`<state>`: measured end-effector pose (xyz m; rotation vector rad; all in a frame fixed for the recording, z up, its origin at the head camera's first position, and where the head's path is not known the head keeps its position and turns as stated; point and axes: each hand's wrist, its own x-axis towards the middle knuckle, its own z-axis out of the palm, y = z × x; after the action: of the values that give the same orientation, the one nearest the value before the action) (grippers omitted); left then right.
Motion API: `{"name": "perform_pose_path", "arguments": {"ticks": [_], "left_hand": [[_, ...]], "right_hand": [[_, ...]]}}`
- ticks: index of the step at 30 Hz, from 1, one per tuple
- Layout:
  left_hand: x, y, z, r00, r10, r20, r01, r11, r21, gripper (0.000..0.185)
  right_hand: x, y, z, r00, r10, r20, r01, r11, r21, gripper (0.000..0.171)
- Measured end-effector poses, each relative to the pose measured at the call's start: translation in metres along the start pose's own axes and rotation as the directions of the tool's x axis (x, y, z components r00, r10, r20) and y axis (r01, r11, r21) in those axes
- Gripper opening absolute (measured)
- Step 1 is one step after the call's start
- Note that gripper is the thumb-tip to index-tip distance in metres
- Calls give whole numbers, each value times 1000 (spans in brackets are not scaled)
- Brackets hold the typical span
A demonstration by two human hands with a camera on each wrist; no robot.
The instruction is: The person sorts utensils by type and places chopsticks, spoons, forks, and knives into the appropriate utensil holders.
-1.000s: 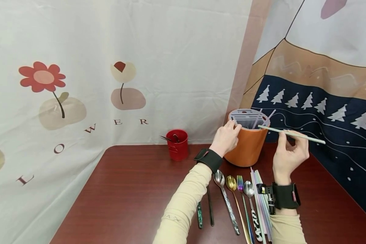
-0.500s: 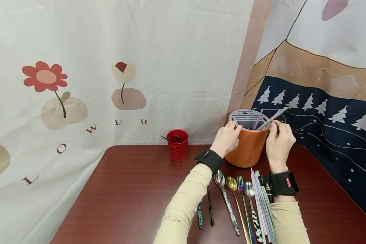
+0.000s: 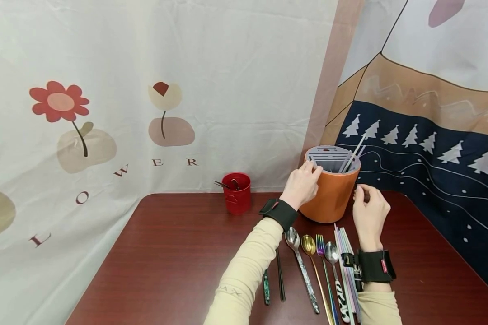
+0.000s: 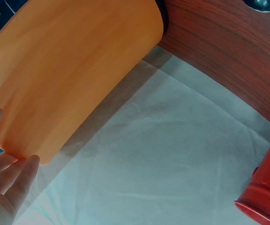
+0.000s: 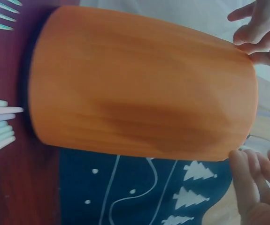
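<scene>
An orange utensil holder (image 3: 329,198) with a grey slotted top stands near the back of the table. My left hand (image 3: 302,184) grips its rim at the left, with fingertips along the edge in the left wrist view. Pastel chopsticks (image 3: 354,152) lean in the holder's open right part and stick up past the rim. Just right of the holder, my right hand (image 3: 371,214) holds nothing, its fingers loosely bent. In the right wrist view, the fingertips of the right hand (image 5: 257,187) are close to the rim; whether they touch it is unclear.
In front lie more pastel chopsticks (image 3: 345,266), a cow-patterned spoon (image 3: 332,253), a rainbow fork (image 3: 320,246), a gold spoon (image 3: 309,245) and a silver spoon (image 3: 293,239). Darker handles (image 3: 281,280) show beside the left forearm. A red cup (image 3: 237,196) with utensils stands at the back.
My right hand has brought a pale green chopstick to the holder, let it go inside, and dropped lower beside the holder. The left hand has stayed on the rim.
</scene>
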<state>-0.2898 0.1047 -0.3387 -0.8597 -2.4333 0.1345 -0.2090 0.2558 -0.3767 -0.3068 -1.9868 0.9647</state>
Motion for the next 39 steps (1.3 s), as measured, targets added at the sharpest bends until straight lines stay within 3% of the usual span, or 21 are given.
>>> {"name": "perform_pose_path", "arguments": {"ticks": [7,12,16,21,25,28,31,35,39], "left_hand": [[0,-1,1,1000,7,-1,-7,1000,-10,37],[1,-1,1,1000,5,1,-5,1000,-14,38],[1,-1,1,1000,6,1,-6,1000,-20,37],[1,-1,2,1000,5,-2,-5,1000,-24,37],[2,-1,3,1000,2,-1,-3,1000,-30,37],[2,-1,3,1000,0,3,0,999,-35,37],[2,-2,2,1000,0,7,0,999,-35,36],[1,-2,2,1000,-1,9,1,1000,-30,36],[1,-2,2,1000,-1,9,1,999,-32,35]], "right_hand": [[-18,11,-8,987,86,135,-74,993,-90,26],[-19,13,-18,933,161,321,-89,970,-227,27],[-18,19,-25,855,207,476,-52,947,-318,30],[-12,33,-31,693,331,640,-27,900,-436,34],[-9,42,-34,563,407,719,3,869,-494,26],[-10,46,-36,485,448,751,4,858,-514,19],[-12,47,-37,444,456,771,4,860,-510,17],[-16,48,-36,423,442,791,22,868,-497,12],[-22,49,-33,407,441,800,31,869,-494,18]]}}
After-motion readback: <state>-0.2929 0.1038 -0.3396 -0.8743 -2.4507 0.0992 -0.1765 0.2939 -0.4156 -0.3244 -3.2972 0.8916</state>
